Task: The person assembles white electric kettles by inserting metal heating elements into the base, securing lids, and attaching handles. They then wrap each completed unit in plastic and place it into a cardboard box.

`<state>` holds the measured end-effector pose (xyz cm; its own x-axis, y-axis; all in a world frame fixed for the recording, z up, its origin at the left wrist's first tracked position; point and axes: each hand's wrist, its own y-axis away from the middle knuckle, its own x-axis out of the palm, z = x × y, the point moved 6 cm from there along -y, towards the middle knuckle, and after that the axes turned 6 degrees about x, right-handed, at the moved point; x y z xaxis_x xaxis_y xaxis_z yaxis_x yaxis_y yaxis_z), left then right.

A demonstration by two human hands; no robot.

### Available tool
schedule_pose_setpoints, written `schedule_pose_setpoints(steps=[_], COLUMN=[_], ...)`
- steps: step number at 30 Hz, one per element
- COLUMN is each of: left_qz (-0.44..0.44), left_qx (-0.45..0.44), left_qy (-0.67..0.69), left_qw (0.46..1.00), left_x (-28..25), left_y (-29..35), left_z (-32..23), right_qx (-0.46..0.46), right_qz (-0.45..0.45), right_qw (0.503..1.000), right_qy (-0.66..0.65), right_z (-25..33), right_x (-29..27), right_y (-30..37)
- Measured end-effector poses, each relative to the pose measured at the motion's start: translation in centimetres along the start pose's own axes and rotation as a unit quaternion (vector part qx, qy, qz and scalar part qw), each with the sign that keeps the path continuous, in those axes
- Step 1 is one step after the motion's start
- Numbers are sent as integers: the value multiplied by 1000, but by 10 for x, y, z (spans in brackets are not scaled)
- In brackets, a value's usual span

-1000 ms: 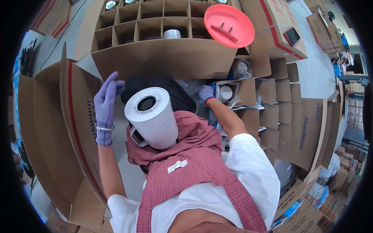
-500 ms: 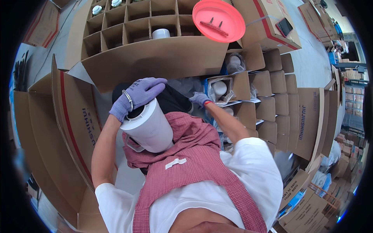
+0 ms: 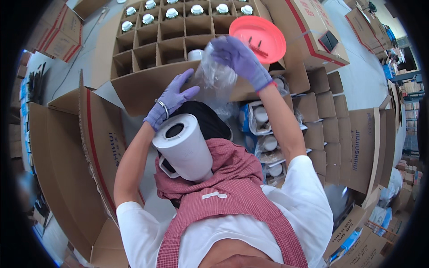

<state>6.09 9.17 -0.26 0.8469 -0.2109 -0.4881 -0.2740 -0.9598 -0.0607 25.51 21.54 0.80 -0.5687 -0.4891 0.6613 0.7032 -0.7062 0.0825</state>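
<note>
A white plastic jug [image 3: 190, 154] with a side handle leans on my apron-covered lap, the dark round hole in its top showing. Just beyond that top, my left hand [image 3: 171, 99], in a purple glove, is open with thumb and fingers apart. My right hand [image 3: 240, 60], gloved alike, is raised at the near side of the divided carton [image 3: 147, 85]. A crumpled clear plastic bag [image 3: 213, 82] hangs from its fingers toward the left hand. White-capped bottles [image 3: 171, 13] stand in the carton's far cells, and a white round top [image 3: 195, 55] shows in a near cell.
A red plastic dish [image 3: 272, 35] holding dark, thin pieces sits at the carton's right corner. To the right, an open carton [image 3: 324, 114] with flaps holds bagged white items [image 3: 269, 143]. A tall open carton [image 3: 62, 169] stands left. A phone [image 3: 328, 41] lies on a box.
My right hand has come up from the carton on the right and now has the clear bag. My left hand has lifted off the jug's top. The view has shifted, showing more bottles.
</note>
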Motion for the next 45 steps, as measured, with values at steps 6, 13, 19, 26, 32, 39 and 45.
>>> schedule_pose_setpoints(steps=[6, 13, 19, 26, 32, 39, 45], left_qz=[-18, -157, -38, -58, -257, -220, -310], left_qx=[-151, -235, -41, 17, -43, 8, -57], left_qy=[322, 639, 732, 365, 323, 51, 34], left_qw=[934, 716, 678, 929, 910, 974, 948], left_x=[-2, -29, -44, -9, -37, -35, 6], left_y=[-26, -45, -52, -17, 33, 120, 239], left_z=[65, 89, 64, 19, 83, 37, -28], right_qx=[-66, -379, -27, -154, -63, -150, -348], right_qz=[-67, -57, -147, -60, -250, -305, 3], right_qw=[993, 603, 763, 933, 891, 553, 644], right_qy=[64, 700, 629, 321, 375, 761, 681], right_z=[37, 16, -84, -85, -86, -102, -144], right_x=[23, 124, 29, 57, 23, 18, 133], right_y=[-130, -11, -13, -27, 9, 69, 219])
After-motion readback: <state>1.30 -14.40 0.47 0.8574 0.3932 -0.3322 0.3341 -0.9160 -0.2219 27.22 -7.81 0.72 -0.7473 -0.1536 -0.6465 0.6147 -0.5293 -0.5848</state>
